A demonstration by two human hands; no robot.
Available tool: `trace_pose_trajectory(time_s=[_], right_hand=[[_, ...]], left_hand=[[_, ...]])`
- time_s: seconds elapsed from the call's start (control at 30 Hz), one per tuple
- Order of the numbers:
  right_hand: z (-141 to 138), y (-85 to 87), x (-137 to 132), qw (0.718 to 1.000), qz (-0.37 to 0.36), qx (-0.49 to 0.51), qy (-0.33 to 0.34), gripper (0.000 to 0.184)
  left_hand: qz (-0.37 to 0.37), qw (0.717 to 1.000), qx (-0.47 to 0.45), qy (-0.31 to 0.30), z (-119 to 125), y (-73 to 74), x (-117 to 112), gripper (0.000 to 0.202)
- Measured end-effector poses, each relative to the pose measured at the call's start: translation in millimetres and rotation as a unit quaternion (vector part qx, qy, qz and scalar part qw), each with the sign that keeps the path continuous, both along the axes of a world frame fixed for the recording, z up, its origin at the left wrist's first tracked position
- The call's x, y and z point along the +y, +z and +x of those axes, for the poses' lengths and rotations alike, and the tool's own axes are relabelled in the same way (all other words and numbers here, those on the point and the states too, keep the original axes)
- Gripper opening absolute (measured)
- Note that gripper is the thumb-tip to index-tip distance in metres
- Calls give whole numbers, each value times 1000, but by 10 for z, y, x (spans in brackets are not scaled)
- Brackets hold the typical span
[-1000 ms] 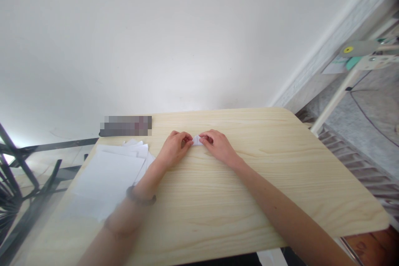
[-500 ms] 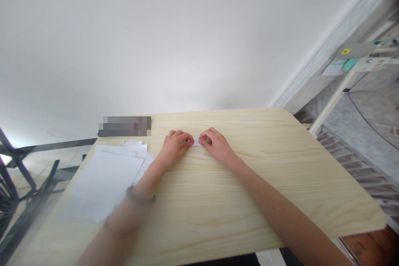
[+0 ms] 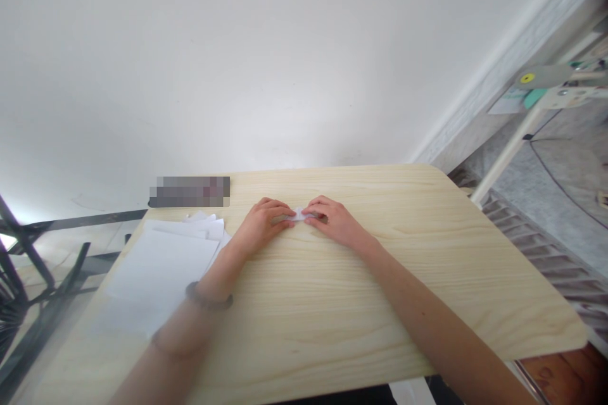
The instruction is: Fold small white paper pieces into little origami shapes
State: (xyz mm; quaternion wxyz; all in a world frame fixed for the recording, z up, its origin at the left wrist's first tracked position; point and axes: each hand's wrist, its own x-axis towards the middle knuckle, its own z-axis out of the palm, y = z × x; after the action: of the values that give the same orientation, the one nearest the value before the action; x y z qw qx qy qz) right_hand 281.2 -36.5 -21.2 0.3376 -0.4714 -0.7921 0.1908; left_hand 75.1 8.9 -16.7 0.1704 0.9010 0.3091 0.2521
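Observation:
A small folded piece of white paper lies on the light wooden table, far from me, near the middle. My left hand pinches its left end with curled fingers. Its right end is pinched by my right hand, fingertips pressed down on it. Most of the paper is hidden by my fingers. A dark band sits on my left wrist.
A loose stack of white paper sheets lies at the table's left side. A blurred dark object sits at the far left edge. A white wall rises behind the table. A white stand and a ribbed floor are to the right.
Both hands have lowered and flattened over the small paper, pressing it closer to the table. The paper shows less between the fingers than before.

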Motion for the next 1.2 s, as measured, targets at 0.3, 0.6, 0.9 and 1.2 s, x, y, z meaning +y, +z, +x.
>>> trace_pose_trajectory(time_s=[0.3, 0.6, 0.9, 1.2], right_hand=[[-26, -28, -13, 999, 51, -5, -19, 20], [-83, 5, -14, 988, 145, -29, -54, 16], [-103, 41, -42, 983, 184, 0, -25, 13], [-120, 83, -74, 988, 153, -17, -4, 14]], left_hand=[[65, 998, 1, 18, 48, 30, -63, 18], [99, 994, -36, 8, 60, 116, -107, 13], [111, 991, -72, -15, 73, 190, -141, 10], [130, 990, -48, -12, 88, 165, -160, 9]])
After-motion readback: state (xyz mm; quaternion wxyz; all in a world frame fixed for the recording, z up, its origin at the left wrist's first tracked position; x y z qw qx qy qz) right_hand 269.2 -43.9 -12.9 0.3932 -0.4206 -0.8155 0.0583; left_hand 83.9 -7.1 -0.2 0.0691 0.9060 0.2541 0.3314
